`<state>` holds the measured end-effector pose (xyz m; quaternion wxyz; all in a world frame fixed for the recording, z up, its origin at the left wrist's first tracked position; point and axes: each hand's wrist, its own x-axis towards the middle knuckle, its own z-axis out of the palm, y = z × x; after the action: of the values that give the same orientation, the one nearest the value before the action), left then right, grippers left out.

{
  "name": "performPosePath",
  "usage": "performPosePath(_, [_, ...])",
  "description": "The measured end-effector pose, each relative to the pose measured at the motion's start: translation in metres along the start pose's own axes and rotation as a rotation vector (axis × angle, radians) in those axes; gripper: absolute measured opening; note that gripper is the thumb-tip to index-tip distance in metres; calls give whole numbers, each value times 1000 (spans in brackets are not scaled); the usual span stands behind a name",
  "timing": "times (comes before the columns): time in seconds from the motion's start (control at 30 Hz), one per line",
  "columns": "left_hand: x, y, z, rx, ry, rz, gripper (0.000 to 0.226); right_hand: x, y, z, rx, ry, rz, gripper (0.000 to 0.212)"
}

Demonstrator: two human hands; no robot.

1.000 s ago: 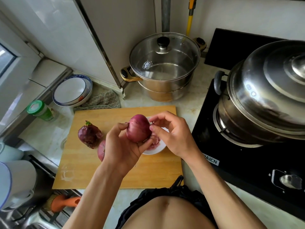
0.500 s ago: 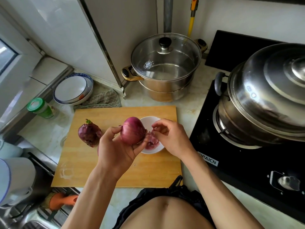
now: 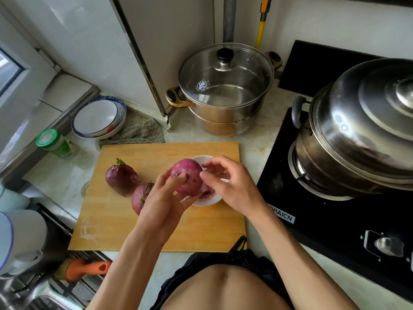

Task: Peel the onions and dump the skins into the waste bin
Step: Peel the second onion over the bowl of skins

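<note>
A rectangular wooden cutting board (image 3: pixel 125 220) is laid flat on the pale marbled surface (image 3: pixel 257 139), with two onions rested on it at the left: a dark, matte unpeeled onion (image 3: pixel 120 176) with its green sprout pointed away from the person, and a second onion (image 3: pixel 140 198) lying with its root end turned up, partly hidden behind the left hand (image 3: pixel 163 208). A smooth, glossy purple peeled onion (image 3: pixel 188 175) is held above a small white bowl (image 3: pixel 206 201) of pinkish skins, its long axis tilted and its root end turned up-left. It is gripped by the curled fingers (image 3: pixel 178 177) of the left hand, while the right hand (image 3: pixel 232 185) is held just beside it with thumb and forefinger drawn close; whether a skin is pinched cannot be told.
</note>
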<state>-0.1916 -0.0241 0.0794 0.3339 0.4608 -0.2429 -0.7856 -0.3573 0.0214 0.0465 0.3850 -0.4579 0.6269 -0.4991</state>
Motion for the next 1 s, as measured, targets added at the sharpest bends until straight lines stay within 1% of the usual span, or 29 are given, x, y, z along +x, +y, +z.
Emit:
performPosePath(0.07, [0,-3,5,16,-11,27,60,-1,-2,0,71,-12,2,28])
performPosePath(0.13, [0,-4,9,44,-15,56,61,0,-2,-2,139,-4,18,31])
performPosePath(0.27, [0,4,7,90,-60,75,61,-2,-4,-2,179,83,-16,26])
performPosePath(0.33, [0,9,6,55,-86,58,54,-3,-7,-2,197,106,-31,25])
performPosePath(0.37, [1,11,6,42,-95,51,46,-2,-8,-2,193,103,-41,25])
performPosePath(0.4, [1,12,5,39,-102,48,39,-2,-9,-1,179,99,-60,26])
performPosePath(0.47, [1,11,4,41,-98,42,31,-2,-10,1,124,99,-117,28])
performPosePath(0.6, [-3,11,8,73,-75,-4,24,-4,-12,-1,-105,60,-358,37])
performPosePath(0.67, [-4,11,11,108,-62,-33,26,-4,-13,-2,-151,27,-410,40])
performPosePath(0.77, [-4,12,18,152,-57,-60,33,-4,-16,-4,-74,37,-372,38])
performPosePath(0.9, [-5,13,21,190,-94,-83,41,-4,-18,-6,-50,42,-335,35])
performPosePath(1.0, [-4,14,21,292,-80,-72,42,-3,-17,-11,-135,2,-361,37])
